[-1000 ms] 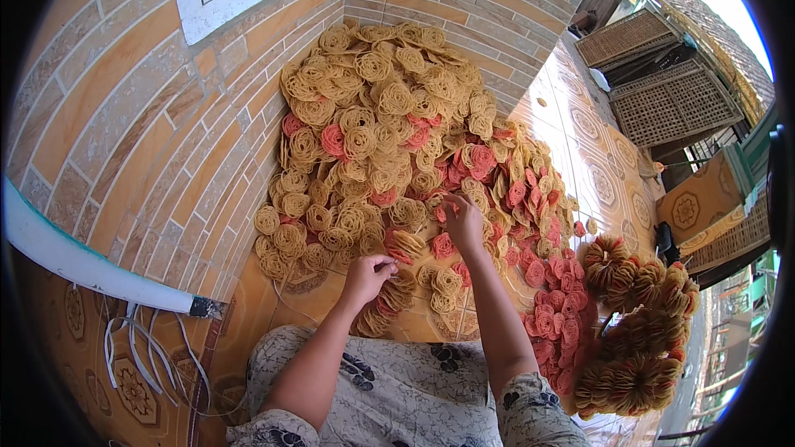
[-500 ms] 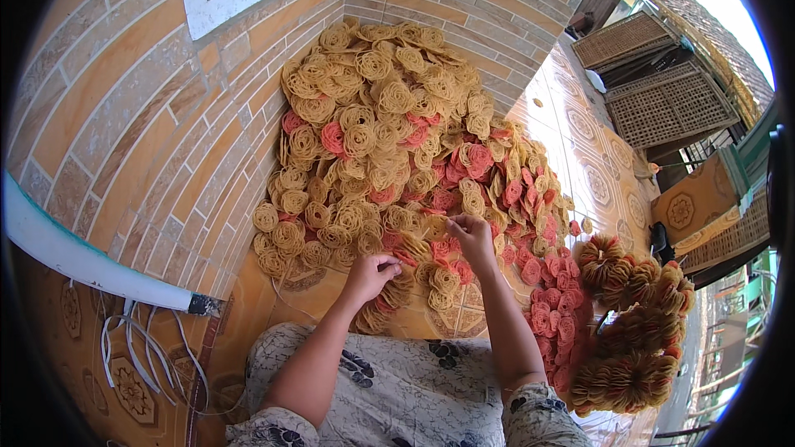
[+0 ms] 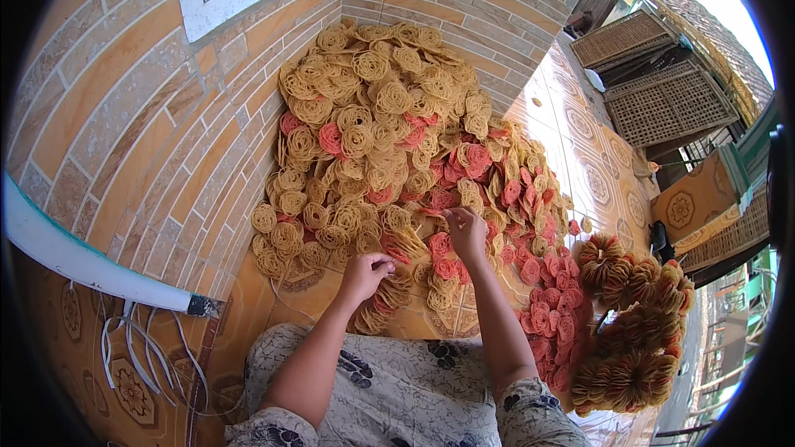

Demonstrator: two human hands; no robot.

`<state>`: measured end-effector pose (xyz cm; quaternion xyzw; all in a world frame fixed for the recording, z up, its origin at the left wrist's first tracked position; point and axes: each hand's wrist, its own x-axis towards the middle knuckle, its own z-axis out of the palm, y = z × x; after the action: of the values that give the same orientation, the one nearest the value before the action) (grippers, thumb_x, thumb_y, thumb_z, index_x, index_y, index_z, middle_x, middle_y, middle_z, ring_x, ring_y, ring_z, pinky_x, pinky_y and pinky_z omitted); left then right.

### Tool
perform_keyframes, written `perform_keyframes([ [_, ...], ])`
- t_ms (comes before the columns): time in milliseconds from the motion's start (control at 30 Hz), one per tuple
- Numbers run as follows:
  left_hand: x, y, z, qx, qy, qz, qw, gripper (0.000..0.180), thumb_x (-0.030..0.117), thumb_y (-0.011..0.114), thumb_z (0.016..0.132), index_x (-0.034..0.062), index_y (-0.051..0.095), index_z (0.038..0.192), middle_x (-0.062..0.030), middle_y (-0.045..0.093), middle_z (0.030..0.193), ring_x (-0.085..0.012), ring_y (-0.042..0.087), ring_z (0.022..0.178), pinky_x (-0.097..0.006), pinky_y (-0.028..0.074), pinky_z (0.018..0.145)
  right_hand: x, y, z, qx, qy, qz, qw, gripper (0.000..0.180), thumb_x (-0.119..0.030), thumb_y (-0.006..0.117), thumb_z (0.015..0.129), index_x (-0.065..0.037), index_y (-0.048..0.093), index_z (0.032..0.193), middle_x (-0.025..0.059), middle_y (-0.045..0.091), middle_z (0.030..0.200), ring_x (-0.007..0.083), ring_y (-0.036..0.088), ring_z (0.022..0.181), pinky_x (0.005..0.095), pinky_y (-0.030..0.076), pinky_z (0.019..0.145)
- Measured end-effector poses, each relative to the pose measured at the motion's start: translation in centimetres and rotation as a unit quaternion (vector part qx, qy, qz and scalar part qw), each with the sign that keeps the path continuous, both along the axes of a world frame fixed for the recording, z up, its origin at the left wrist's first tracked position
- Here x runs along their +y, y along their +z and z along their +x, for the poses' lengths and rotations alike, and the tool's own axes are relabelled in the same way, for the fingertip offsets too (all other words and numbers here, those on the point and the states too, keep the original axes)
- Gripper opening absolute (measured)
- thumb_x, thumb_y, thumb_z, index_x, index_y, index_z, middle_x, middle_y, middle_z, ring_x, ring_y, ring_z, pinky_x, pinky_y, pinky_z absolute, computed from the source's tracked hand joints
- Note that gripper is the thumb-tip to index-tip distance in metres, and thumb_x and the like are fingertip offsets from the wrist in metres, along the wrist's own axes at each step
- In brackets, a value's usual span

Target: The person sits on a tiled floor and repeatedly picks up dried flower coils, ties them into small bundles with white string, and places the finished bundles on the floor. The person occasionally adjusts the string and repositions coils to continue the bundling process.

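Left hand [image 3: 364,269] pinches shut on a short stack of round crackers [image 3: 387,291] low on the floor, right hand [image 3: 465,232] just beyond pinches a pink cracker [image 3: 440,243] at the heap [image 3: 389,132] piled ahead against the brick wall [image 3: 124,141].

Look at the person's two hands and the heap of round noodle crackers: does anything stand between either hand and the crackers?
Nothing visible does. The left hand rests on yellow crackers at the near edge of the cracker heap, and the right hand touches pink and yellow crackers in it.
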<state>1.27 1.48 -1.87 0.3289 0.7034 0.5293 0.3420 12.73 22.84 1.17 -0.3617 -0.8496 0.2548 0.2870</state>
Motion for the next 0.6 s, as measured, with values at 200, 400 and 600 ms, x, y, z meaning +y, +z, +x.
perform_keyframes([
  [200,0.0,-0.1,-0.2,-0.004,-0.022,-0.02,1.0,0.018,0.01,0.061,0.088,-0.0026,0.067,0.1,-0.0086,0.071,0.084,-0.0112,0.066,0.073,-0.025,0.051,0.068,0.3,-2.7,-0.8,-0.1,-0.01,0.183,0.978,0.029,-0.019,0.062,0.077,-0.011,0.066,0.105,0.0089,0.064,0.086,0.0256,0.059,0.087,0.044,0.035,0.091],
  [400,-0.1,1.1,0.0,0.024,-0.031,-0.026,0.999,0.019,0.012,0.063,0.087,-0.0022,0.067,0.099,-0.0088,0.071,0.084,-0.0121,0.067,0.072,-0.025,0.051,0.067,-1.0,-0.2,0.4,-0.025,-0.007,-0.087,0.996,0.025,-0.023,0.071,0.08,0.0,0.065,0.088,0.0118,0.065,0.074,0.0196,0.058,0.063,0.031,0.043,0.056],
  [600,-0.1,1.9,0.2,0.008,-0.032,-0.024,0.999,0.019,0.011,0.062,0.088,-0.003,0.067,0.1,-0.0093,0.071,0.085,-0.0124,0.067,0.073,-0.025,0.051,0.068,-2.5,2.5,1.4,-0.018,0.023,-0.232,0.972,0.027,-0.026,0.074,0.08,-0.001,0.064,0.083,-0.0006,0.059,0.067,0.009,0.048,0.057,0.0265,0.04,0.053],
])
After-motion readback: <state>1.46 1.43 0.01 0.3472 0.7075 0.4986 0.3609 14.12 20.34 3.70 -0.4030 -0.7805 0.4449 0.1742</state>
